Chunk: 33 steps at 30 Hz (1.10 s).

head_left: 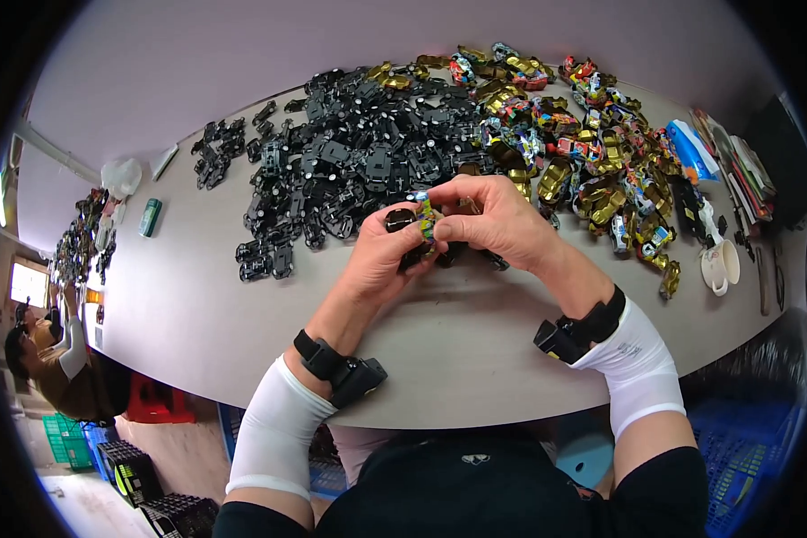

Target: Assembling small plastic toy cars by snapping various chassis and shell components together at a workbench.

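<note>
My left hand (386,254) and my right hand (493,218) meet over the near middle of the table. Between them is a small toy car body (427,221) with a bright, multicoloured pattern. The left fingers curl round it, and a dark rounded part (399,220) shows beside the left thumb. With thumb and forefinger, the right hand pinches the body from the other side. My fingers partly cover the piece. Just beyond my hands lies a heap of black toy car chassis (359,148). Gold and coloured toy car bodies (592,148) are piled to its right.
White mugs (719,267), a blue-and-white packet (690,152) and stacked papers (744,170) sit at the table's right. A green can (151,218) and a plastic bag (121,177) stand left. Another person (58,354) works far left, near a red stool (157,401). Black crates (130,471) stand below.
</note>
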Tool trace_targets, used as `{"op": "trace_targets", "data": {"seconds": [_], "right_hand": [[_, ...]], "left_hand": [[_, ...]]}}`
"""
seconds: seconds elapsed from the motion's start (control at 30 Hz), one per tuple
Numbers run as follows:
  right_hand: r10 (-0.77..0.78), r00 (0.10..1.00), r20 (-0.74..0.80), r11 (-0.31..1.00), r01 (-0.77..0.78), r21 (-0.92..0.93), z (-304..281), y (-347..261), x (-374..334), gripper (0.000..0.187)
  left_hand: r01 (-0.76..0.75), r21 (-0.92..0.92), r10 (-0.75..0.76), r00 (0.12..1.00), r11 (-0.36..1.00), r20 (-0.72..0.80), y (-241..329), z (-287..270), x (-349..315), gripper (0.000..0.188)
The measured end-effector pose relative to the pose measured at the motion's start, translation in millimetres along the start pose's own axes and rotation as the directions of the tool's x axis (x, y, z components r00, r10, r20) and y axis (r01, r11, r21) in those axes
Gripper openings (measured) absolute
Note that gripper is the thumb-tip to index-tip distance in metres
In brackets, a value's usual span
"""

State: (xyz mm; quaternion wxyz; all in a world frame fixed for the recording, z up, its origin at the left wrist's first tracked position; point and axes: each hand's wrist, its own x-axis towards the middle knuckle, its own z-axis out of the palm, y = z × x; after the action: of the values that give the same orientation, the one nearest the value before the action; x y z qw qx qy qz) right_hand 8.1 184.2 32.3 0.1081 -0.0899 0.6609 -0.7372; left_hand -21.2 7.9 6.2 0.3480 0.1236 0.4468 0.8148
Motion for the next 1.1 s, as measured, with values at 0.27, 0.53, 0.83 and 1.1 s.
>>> {"op": "trace_targets", "data": {"seconds": [0.27, 0.53, 0.83, 1.1], "right_hand": [[-0.025, 0.981, -0.191, 0.997, 0.039, 0.069, 4.7, -8.6, -0.7, 0.025], [0.155, 0.981, 0.114, 0.982, -0.166, 0.088, 18.1, -9.8, -5.7, 0.026], [0.092, 0.983, 0.162, 0.929, -0.143, 0.341, -8.9, -5.3, -2.2, 0.02], [0.016, 1.0, 0.011, 0.973, -0.018, 0.23, -9.7, -16.2, -4.0, 0.024]], "left_hand": [[-0.07, -0.234, 0.055, 0.996, 0.97, -0.07, -2.9, -11.5, 5.9, 0.036], [-0.25, -0.19, 0.253, 0.967, 0.949, -0.006, -3.2, -9.8, 6.9, 0.056], [-0.207, -0.084, 0.218, 0.963, 0.975, 0.159, 11.8, -28.5, 5.6, 0.051], [-0.269, -0.18, 0.295, 0.946, 0.946, 0.136, 9.0, -30.9, 7.6, 0.043]]}}
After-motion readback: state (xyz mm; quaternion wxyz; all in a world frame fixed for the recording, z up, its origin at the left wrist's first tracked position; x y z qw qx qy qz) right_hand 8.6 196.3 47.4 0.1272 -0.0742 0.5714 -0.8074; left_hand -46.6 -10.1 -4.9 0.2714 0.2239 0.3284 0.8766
